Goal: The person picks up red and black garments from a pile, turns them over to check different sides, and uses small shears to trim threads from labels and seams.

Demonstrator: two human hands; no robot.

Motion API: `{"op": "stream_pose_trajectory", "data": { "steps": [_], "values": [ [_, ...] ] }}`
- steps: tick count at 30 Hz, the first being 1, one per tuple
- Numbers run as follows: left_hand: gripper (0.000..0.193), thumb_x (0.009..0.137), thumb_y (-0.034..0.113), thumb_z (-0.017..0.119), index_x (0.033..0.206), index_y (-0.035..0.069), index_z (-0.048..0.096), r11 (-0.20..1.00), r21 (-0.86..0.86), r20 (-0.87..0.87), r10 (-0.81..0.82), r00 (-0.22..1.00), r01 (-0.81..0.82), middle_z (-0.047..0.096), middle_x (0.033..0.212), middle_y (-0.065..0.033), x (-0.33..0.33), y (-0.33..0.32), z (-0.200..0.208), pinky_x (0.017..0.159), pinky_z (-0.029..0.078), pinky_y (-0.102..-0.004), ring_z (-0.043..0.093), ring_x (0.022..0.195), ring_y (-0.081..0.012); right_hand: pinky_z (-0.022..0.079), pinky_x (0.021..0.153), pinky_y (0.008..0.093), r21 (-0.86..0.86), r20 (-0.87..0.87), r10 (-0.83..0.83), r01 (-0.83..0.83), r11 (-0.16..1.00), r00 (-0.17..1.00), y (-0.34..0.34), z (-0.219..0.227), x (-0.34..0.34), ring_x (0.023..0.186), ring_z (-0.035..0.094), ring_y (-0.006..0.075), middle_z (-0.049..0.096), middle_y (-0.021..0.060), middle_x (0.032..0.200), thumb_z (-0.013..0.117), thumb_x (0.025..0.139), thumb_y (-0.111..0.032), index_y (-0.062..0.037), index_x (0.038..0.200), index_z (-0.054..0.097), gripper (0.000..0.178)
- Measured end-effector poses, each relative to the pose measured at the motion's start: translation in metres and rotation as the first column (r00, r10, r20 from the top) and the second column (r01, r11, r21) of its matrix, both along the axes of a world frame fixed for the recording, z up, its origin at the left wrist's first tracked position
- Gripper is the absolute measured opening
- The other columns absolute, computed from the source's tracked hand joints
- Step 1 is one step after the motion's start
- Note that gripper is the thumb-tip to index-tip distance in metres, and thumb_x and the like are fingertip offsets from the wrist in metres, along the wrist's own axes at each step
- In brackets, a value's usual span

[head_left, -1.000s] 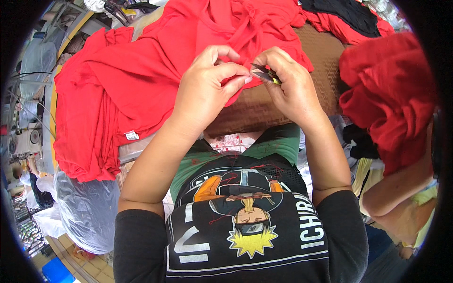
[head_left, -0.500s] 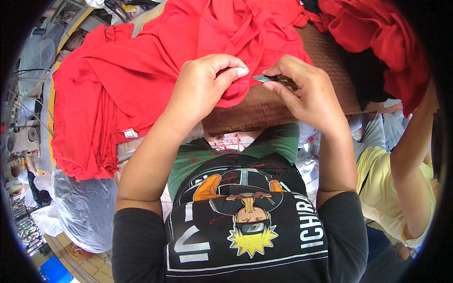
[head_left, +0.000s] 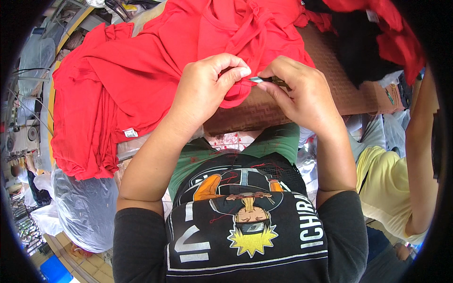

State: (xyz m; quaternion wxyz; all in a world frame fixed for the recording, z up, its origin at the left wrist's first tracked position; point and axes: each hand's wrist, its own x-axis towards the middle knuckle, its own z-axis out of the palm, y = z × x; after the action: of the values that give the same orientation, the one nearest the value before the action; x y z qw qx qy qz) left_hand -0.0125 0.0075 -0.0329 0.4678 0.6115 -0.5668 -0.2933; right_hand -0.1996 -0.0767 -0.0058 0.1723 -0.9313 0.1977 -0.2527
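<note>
A large red knit garment lies in folds in front of me, its near edge hanging by the table edge. My left hand pinches a bit of that red fabric between thumb and forefinger. In my right hand is a pair of thread snips, their blades pointing left. The blade tips meet the red edge just beside my left fingertips. My fingers hide most of the snips' body. Whether a thread lies between the blades is too small to tell.
Under the garment is a brown woven-pattern tabletop. On the right, a co-worker in a yellow top sits close, near black cloth and red cloth. A clear plastic bag bulges at lower left. Red thread scraps lie on my lap.
My right hand has moved slightly left, bringing the snips' tips from a small gap to the fabric edge. At right, the co-worker's red and black cloth has shifted, uncovering more table.
</note>
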Motion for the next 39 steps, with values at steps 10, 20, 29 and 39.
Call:
{"op": "stream_pose_trajectory", "data": {
  "steps": [10, 20, 29, 39],
  "values": [
    [0.050, 0.092, 0.048, 0.054, 0.073, 0.005, 0.071, 0.827, -0.324, 0.276, -0.382, 0.882, 0.459, 0.065, 0.098, -0.0138, 0.009, 0.017, 0.050, 0.093, 0.038, -0.0381, 0.055, 0.100, -0.0270, 0.048, 0.064, 0.0453, -0.161, -0.088, 0.012, -0.026, 0.987, 0.996, -0.011, 0.028, -0.014, 0.078, 0.061, 0.0354, 0.060, 0.0138, 0.080, 0.066, 0.077, -0.017, -0.0055, 0.088, 0.056, 0.019],
    [0.036, 0.065, 0.024, 0.083, 0.090, 0.009, 0.061, 0.930, -0.247, 0.411, -0.153, 0.899, 0.271, 0.061, 0.102, -0.0071, 0.001, 0.025, 0.024, 0.089, 0.040, -0.0381, 0.055, 0.099, -0.0246, 0.046, 0.072, 0.0314, 0.049, -0.258, -0.084, 0.100, 0.994, 0.962, -0.025, 0.102, -0.094, 0.082, 0.059, 0.0170, 0.060, 0.0081, 0.088, 0.069, 0.078, -0.004, 0.0034, 0.101, 0.059, 0.026],
    [0.069, 0.063, 0.018, 0.083, 0.123, 0.012, 0.050, 0.981, -0.192, 0.596, 0.103, 0.796, 0.016, 0.050, 0.119, -0.0113, -0.024, 0.007, -0.042, 0.093, 0.039, -0.0435, 0.052, 0.110, -0.0286, 0.048, 0.066, 0.0313, 0.374, -0.151, 0.087, -0.024, 0.927, 0.985, -0.037, -0.023, -0.019, 0.071, 0.059, 0.0171, 0.065, 0.0130, 0.081, 0.079, 0.072, -0.017, 0.0025, 0.096, 0.064, 0.034],
    [0.081, 0.058, 0.019, 0.086, 0.126, 0.010, 0.043, 0.942, -0.331, 0.622, 0.179, 0.762, 0.049, 0.051, 0.117, -0.0125, -0.040, 0.019, -0.051, 0.095, 0.035, -0.0453, 0.051, 0.109, -0.0301, 0.049, 0.063, 0.0366, 0.525, -0.229, 0.054, 0.076, 0.848, 0.972, -0.034, -0.049, -0.005, 0.065, 0.063, 0.0260, 0.065, 0.0180, 0.072, 0.077, 0.073, -0.020, -0.0003, 0.088, 0.069, 0.026]
  ]
}}
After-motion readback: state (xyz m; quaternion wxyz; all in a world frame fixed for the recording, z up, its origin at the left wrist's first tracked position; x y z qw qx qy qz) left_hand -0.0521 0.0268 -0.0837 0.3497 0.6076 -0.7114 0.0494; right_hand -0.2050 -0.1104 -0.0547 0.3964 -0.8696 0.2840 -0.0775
